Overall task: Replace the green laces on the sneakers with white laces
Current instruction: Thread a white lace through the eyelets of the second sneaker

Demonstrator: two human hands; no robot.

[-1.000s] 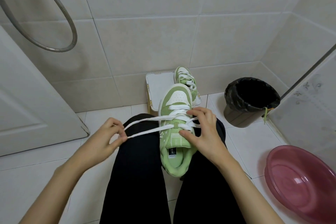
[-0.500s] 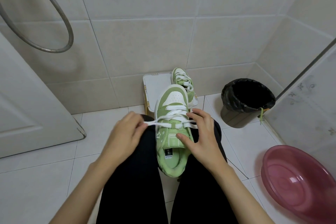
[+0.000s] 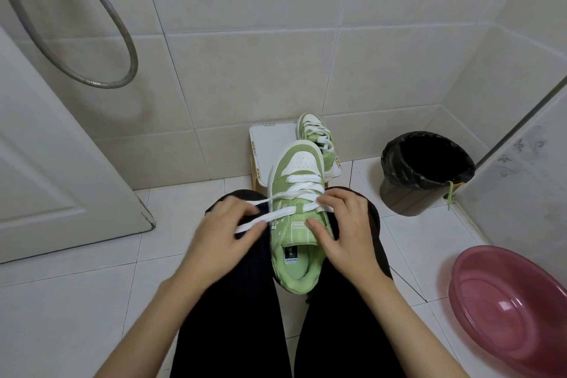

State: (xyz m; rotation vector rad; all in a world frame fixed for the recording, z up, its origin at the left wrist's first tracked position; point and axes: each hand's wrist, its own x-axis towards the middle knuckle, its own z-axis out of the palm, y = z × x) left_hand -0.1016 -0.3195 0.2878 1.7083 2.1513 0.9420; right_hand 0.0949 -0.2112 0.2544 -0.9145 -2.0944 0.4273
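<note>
Tiled bathroom floor [image 3: 76, 301] below; the green sneaker [image 3: 295, 270] lies between my knees. My left hand [image 3: 225, 232] pinches the white lace [image 3: 256, 222] drawn sideways, while my right hand [image 3: 345, 232] has its fingers [image 3: 333, 200] clasping the sneaker's laced side.

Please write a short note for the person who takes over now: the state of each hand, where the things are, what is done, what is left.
Left hand pinches the white lace ends. Right hand grips the near sneaker on the lap. Done: second sneaker on the stool, white-laced; green lace hangs from bin. Left: apparently the upper eyelets, then tie.
</note>
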